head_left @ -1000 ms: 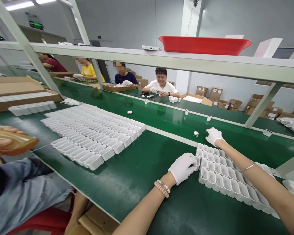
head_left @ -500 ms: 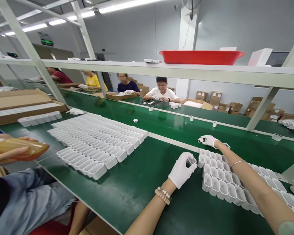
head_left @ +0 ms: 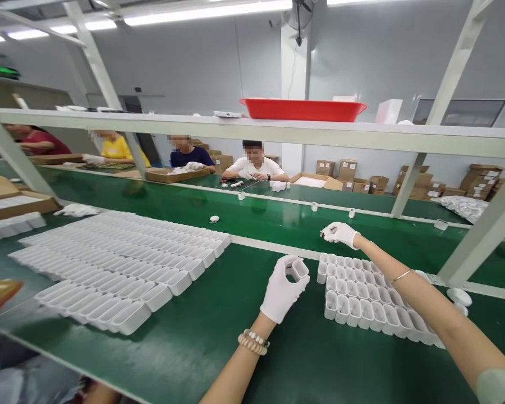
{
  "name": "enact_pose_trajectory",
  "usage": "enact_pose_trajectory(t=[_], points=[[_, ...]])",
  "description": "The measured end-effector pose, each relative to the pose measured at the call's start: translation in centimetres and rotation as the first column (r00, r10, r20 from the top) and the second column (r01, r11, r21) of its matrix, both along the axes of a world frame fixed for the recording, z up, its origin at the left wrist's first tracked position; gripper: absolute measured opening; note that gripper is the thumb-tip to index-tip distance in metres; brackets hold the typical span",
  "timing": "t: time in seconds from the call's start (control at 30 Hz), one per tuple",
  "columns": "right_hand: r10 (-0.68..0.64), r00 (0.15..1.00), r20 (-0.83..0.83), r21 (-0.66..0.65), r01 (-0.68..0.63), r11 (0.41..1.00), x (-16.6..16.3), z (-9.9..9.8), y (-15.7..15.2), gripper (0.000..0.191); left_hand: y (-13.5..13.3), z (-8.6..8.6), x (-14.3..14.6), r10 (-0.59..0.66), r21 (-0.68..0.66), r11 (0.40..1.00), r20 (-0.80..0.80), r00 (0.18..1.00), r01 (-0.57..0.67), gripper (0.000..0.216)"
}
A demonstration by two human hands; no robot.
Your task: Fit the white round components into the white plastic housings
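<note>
My left hand [head_left: 283,292], in a white glove, is closed around one small white plastic cup [head_left: 298,270] and holds it above the green table [head_left: 219,331], just left of a block of the same white cups [head_left: 364,297]. My right hand [head_left: 340,233], also gloved, reaches out past the far end of that block to the conveyor belt. Its fingers pinch a small white and dark part [head_left: 322,232] at the belt's near edge.
A large field of white cups [head_left: 122,264] covers the table to the left. Small parts ride the green conveyor [head_left: 278,221]. Several people sit across the line. A red bin [head_left: 303,108] stands on the overhead shelf. White frame posts rise at the right.
My left hand took one cup off the block's corner and lifted it clear. My right hand closed on the small part on the belt. The view swung to the right.
</note>
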State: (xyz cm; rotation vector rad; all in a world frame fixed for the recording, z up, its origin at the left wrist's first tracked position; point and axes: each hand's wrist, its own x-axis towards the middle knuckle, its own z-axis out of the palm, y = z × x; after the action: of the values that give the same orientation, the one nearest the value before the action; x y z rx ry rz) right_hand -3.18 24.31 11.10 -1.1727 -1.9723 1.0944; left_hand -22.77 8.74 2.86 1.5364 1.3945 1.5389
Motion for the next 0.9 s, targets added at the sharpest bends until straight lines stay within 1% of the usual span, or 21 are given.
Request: enact_pose_trajectory(t=[0.1,0.17,0.27,0.33,0.4,0.47,0.53,0.6,0.7,0.8,0.9], points=[[0.079,0.995,-0.064,-0.025,-0.08,0.996,0.6,0.7,-1.9,0.025,-0.5,0.3,0.1,-0.006,0.029,1.0,-0.03,1.0,0.007,0.039],[0.1,0.987,-0.122,-0.015,-0.103,0.995,1.0,1.0,-3.9,0.031,-0.9,0.6,0.2,-0.024,0.042,0.999,-0.012,1.0,0.025,0.038],[0.093,0.976,-0.197,0.022,-0.091,0.996,1.4,0.8,-7.2,0.04,-1.2,0.7,0.2,-0.03,0.069,0.997,-0.003,1.0,0.03,0.039],[0.079,0.971,-0.228,0.041,-0.071,0.997,1.6,0.5,-9.2,0.044,-1.3,0.6,0.2,-0.015,0.102,0.995,-0.029,0.999,0.018,0.04],[0.069,0.97,-0.234,0.051,-0.059,0.997,1.8,0.2,-10.8,0.044,-1.4,0.6,0.2,-0.006,0.161,0.987,-0.086,0.996,0.02,0.041],[0.054,0.973,-0.225,0.061,-0.041,0.997,2.0,0.1,-12.1,0.041,-1.6,0.7,0.1,0.008,0.246,0.969,-0.183,0.983,0.038,0.039],[0.037,0.984,-0.175,0.102,-0.02,0.995,2.1,0.2,-13.1,0.038,-1.7,1.1,0.0,0.036,0.326,0.944,-0.281,0.959,0.06,0.037],[0.032,0.998,-0.06,0.192,-0.02,0.981,2.1,0.5,-13.8,0.035,-1.9,1.5,-0.1,0.061,0.384,0.92,-0.347,0.936,0.083,0.038],[0.054,0.99,0.132,0.35,-0.098,0.932,1.8,0.9,-14.9,0.027,-2.1,1.8,-0.2,0.067,0.442,0.888,-0.401,0.914,0.129,0.044],[0.087,0.977,0.197,0.416,-0.163,0.894,1.3,1.3,-15.6,0.019,-2.2,1.7,-0.2,0.047,0.451,0.876,-0.433,0.9,0.172,0.05],[0.115,0.961,0.25,0.442,-0.219,0.87,0.9,1.7,-15.9,0.012,-2.3,1.7,-0.2,0.035,0.43,0.885,-0.443,0.896,0.178,0.054]])
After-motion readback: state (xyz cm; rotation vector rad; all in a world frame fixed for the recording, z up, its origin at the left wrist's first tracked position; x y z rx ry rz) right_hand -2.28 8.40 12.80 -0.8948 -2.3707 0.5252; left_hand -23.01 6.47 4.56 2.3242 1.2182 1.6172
